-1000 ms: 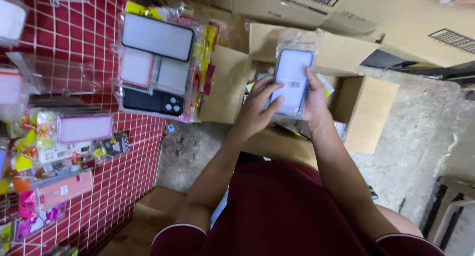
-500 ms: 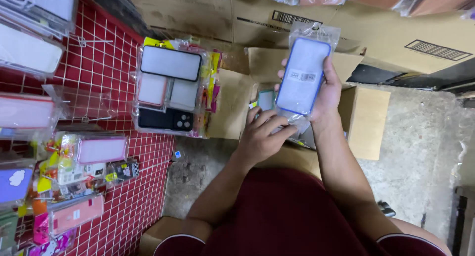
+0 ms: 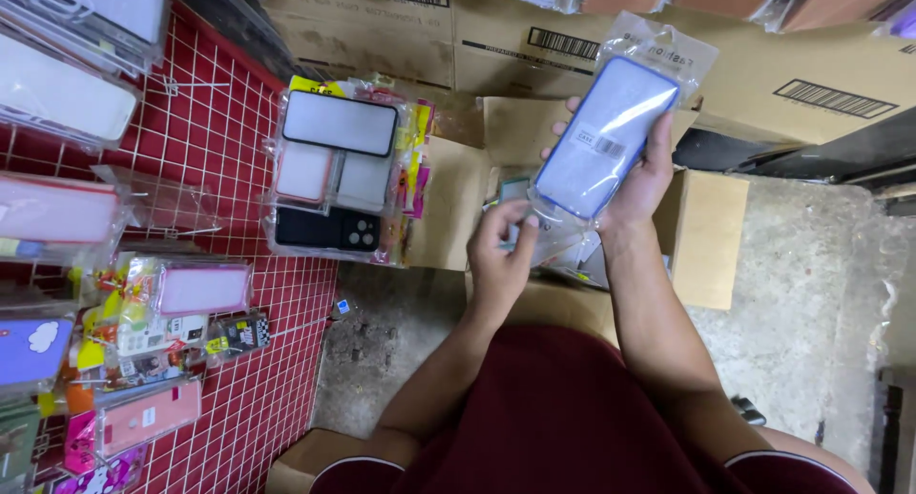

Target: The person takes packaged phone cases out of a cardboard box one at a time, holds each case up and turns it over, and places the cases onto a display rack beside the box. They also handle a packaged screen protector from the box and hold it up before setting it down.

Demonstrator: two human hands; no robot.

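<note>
My right hand holds up a blue-edged phone case in a clear plastic bag, above an open cardboard box. My left hand is lower, over the box's opening, with its fingertips pinching the corner of another clear bagged case lying in the box. More bagged cases show inside the box behind my hands. My dark red shorts fill the bottom of the view.
A red wire grid panel on the left carries several hanging bagged phone cases, with a bunch closest to the box. Larger cardboard boxes stand stacked behind. Bare concrete floor lies to the right.
My right hand has lifted the blue-edged bagged case up and to the right. My left hand let go of it and dropped toward the box.
</note>
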